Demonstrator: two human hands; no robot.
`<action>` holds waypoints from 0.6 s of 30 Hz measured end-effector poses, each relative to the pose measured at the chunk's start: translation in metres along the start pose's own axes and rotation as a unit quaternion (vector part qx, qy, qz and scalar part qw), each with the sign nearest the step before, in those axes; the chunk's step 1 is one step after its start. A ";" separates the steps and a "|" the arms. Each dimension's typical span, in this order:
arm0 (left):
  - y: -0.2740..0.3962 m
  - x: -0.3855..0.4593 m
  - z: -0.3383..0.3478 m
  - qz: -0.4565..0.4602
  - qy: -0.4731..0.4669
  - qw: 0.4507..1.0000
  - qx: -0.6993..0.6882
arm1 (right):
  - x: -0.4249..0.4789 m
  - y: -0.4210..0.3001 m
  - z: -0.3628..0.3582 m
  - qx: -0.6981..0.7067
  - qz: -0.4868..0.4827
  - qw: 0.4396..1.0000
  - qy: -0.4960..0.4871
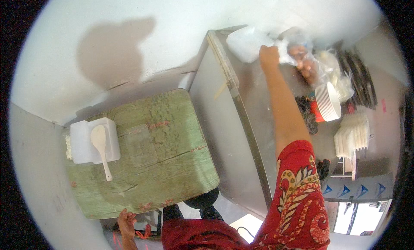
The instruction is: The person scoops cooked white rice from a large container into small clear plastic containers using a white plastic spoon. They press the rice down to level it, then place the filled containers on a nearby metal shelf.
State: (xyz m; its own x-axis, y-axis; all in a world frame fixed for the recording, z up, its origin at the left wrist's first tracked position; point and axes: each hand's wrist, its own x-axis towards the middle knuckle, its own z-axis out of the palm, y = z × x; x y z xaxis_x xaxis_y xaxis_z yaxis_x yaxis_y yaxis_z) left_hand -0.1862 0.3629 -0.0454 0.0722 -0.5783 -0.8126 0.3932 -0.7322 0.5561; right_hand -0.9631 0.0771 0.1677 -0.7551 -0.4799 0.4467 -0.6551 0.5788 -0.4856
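Observation:
My right hand point(269, 57) reaches up and away over the steel counter, its fingers closed on the edge of a white plastic bag point(247, 44). Just right of it are a clear bag of brown eggs point(304, 60) and more plastic bags. My left hand point(127, 222) hangs at the near edge of the green table point(174, 172), fingers loosely curled and holding nothing. On the table's left side stands a white plastic container point(113, 140) with a pale rice paddle point(100, 141) lying across it. A clear flat lid point(140, 145) rests beside the container.
Right of my forearm are stacked white bowls point(328, 101), white foam containers point(352, 135) and dark gloves or cloths point(310, 120). The steel counter's raised edge point(249, 133) borders the table side. A round black stool seat point(202, 198) is by the table's near right corner.

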 end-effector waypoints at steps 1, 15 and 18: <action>-0.002 -0.002 -0.003 0.000 0.003 1.000 0.003 | -0.010 -0.010 -0.004 -0.025 -0.003 1.000 0.005; 0.006 0.033 0.065 0.027 -0.019 0.999 0.015 | -0.121 -0.139 -0.069 0.164 -0.428 0.887 -0.064; -0.011 0.029 0.069 0.013 -0.029 0.996 0.083 | -0.224 -0.132 -0.038 0.160 -0.395 0.847 -0.319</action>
State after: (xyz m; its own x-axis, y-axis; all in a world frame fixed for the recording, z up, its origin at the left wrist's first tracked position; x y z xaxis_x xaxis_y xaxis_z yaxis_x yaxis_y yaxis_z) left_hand -0.2519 0.3290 -0.0627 0.0259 -0.6135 -0.7893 0.2338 -0.7639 0.6015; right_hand -0.7064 0.1328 0.1601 0.1282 -0.9512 0.2807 -0.8583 -0.2482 -0.4492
